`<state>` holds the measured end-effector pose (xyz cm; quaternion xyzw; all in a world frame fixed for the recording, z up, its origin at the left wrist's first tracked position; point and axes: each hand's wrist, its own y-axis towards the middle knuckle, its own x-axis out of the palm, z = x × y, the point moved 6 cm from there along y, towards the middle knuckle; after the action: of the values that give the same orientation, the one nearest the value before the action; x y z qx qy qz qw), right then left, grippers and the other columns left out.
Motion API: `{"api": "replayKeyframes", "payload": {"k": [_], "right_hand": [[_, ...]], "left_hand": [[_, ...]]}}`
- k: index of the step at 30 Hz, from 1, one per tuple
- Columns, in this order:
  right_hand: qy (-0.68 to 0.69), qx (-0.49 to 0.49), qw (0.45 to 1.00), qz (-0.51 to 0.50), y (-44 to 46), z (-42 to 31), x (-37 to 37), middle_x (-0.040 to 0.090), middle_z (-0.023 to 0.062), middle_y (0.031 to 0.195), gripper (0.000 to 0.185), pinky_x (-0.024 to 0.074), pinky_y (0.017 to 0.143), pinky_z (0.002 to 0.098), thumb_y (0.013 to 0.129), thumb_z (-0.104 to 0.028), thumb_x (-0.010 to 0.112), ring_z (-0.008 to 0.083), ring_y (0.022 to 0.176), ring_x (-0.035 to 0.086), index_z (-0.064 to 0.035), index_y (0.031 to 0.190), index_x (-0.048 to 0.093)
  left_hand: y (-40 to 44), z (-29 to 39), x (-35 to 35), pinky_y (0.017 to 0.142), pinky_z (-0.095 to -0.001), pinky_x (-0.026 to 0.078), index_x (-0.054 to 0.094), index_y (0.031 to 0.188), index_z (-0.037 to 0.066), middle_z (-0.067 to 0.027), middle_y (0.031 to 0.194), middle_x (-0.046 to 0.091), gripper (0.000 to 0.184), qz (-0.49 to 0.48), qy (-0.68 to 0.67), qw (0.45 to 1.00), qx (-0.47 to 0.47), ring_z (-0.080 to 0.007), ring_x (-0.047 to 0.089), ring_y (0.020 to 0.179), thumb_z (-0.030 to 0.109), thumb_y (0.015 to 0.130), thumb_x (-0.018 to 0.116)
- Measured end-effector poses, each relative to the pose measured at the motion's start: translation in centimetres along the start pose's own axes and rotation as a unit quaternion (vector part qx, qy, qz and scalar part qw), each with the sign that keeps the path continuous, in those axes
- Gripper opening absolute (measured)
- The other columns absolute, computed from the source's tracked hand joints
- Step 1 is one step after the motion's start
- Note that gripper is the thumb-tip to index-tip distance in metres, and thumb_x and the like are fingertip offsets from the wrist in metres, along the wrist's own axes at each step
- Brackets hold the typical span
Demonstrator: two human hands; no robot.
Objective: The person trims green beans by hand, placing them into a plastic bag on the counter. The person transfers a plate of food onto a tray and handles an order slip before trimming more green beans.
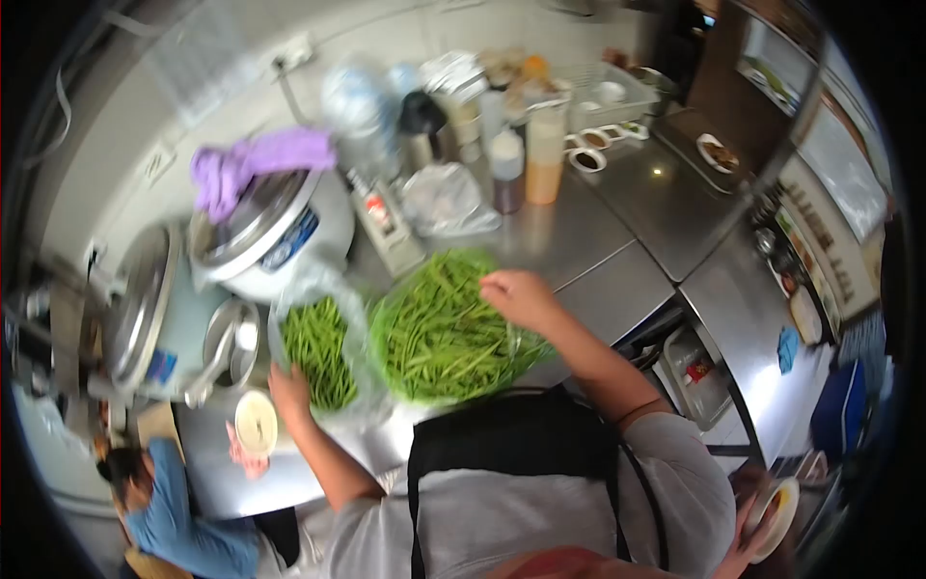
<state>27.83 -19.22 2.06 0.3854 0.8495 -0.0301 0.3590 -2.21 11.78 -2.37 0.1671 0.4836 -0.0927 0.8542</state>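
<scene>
My left hand (289, 392) is at the near left edge of a clear plastic bag (361, 362), its fingers closed on the plastic. Cut green stalks (321, 349), like green beans or vegetable stems, lie inside that bag. My right hand (521, 297) is over the right side of a larger green plastic bag (529, 359) heaped with leafy green stems (439, 333). Its fingers are bent together at the upper edge of the heap; blur hides whether a stem is between them. The two bags stand side by side on the steel counter.
A white rice cooker (323, 227) with a purple cloth (265, 164), a metal pot (231, 343) and a cream-coloured bowl (256, 425) are at left. Sauce bottles (545, 154) stand behind. A person in blue (193, 511) sits lower left; another hand holds a bowl (775, 521) lower right.
</scene>
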Motion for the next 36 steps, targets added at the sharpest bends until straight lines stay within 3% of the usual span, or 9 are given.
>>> {"api": "replayKeyframes", "payload": {"k": [9,13,18,21,27,29,32,33,36], "right_hand": [[0.024,0.033,0.999,-0.020,-1.1,1.5,-0.5,0.062,0.0116,0.078,0.026,0.0458,0.065,0.0351,0.075,-0.027,0.053,0.0269,0.072,0.059,-0.0067,0.090,0.060],[0.023,0.041,0.999,-0.021,-1.3,2.6,-0.5,0.062,0.0115,0.080,0.026,0.0459,0.066,0.0349,0.075,-0.026,0.053,0.0266,0.073,0.059,-0.0067,0.091,0.060],[0.029,0.045,0.998,-0.040,-1.4,2.9,-0.9,0.062,0.0107,0.081,0.027,0.0459,0.066,0.0341,0.075,-0.026,0.053,0.0260,0.073,0.059,-0.0071,0.092,0.059],[0.024,0.050,0.998,-0.044,-1.9,3.3,-1.2,0.062,0.0109,0.082,0.028,0.0459,0.066,0.0329,0.075,-0.026,0.054,0.0248,0.074,0.059,-0.0063,0.094,0.059],[0.006,0.052,0.998,-0.034,-2.2,6.2,-3.2,0.062,0.0117,0.081,0.028,0.0457,0.066,0.0333,0.077,-0.028,0.052,0.0255,0.073,0.059,-0.0057,0.091,0.060],[0.006,0.047,0.999,-0.006,-1.4,6.7,-5.8,0.061,0.0121,0.079,0.027,0.0447,0.065,0.0359,0.077,-0.030,0.051,0.0273,0.074,0.058,-0.0066,0.086,0.061],[-0.084,0.102,0.991,-0.018,-0.2,9.5,-10.3,0.059,0.0143,0.073,0.034,0.0434,0.064,0.0376,0.079,-0.035,0.045,0.0302,0.069,0.056,-0.0049,0.078,0.061],[-0.092,0.115,0.989,-0.011,0.0,11.0,-11.7,0.059,0.0147,0.072,0.035,0.0432,0.064,0.0378,0.080,-0.036,0.044,0.0307,0.068,0.056,-0.0045,0.076,0.061],[-0.016,0.181,0.981,0.064,0.2,15.8,-16.7,0.059,0.0132,0.069,0.029,0.0436,0.061,0.0338,0.080,-0.031,0.047,0.0253,0.062,0.056,-0.0046,0.084,0.059]], "left_hand": [[-1.9,-2.9,1.0,0.076,-0.0441,0.040,0.048,0.099,-0.002,-0.0242,0.094,0.055,0.031,-0.033,0.105,0.986,-0.123,-0.0392,0.052,0.087,0.019,0.077,0.046],[-1.1,-3.5,0.7,0.070,-0.0429,0.042,0.053,0.085,-0.001,-0.0223,0.085,0.057,0.020,0.028,0.120,0.989,-0.082,-0.0380,0.054,0.080,0.015,0.078,0.044],[2.3,-0.2,-7.1,0.067,-0.0408,0.040,0.057,0.077,-0.003,-0.0216,0.078,0.057,0.020,0.215,-0.086,0.972,0.035,-0.0374,0.053,0.075,0.014,0.078,0.045],[4.1,1.7,-7.7,0.066,-0.0407,0.040,0.058,0.081,-0.003,-0.0223,0.078,0.056,0.021,0.133,0.009,0.991,0.026,-0.0382,0.052,0.074,0.014,0.078,0.046],[4.6,-0.1,-6.8,0.065,-0.0408,0.038,0.055,0.076,-0.008,-0.0259,0.072,0.054,0.027,0.103,-0.010,0.993,0.055,-0.0383,0.049,0.066,0.018,0.074,0.052],[5.2,-0.5,-6.7,0.065,-0.0403,0.039,0.056,0.085,-0.008,-0.0254,0.073,0.055,0.031,0.040,0.008,0.999,0.022,-0.0360,0.051,0.065,0.021,0.074,0.054],[7.5,-0.9,-8.7,0.062,-0.0400,0.039,0.049,0.108,-0.002,-0.0190,0.075,0.058,0.045,0.241,0.063,0.954,0.165,-0.0303,0.050,0.061,0.030,0.077,0.055],[4.6,6.0,-11.8,0.056,-0.0368,0.038,0.048,0.109,-0.002,-0.0145,0.069,0.054,0.044,0.135,0.025,0.990,0.044,-0.0242,0.048,0.058,0.030,0.078,0.054],[5.1,14.0,-13.5,0.046,-0.0234,0.028,0.048,0.108,-0.001,0.0009,0.061,0.041,0.034,0.127,-0.176,0.966,0.139,-0.0077,0.033,0.053,0.021,0.082,0.052]]}}
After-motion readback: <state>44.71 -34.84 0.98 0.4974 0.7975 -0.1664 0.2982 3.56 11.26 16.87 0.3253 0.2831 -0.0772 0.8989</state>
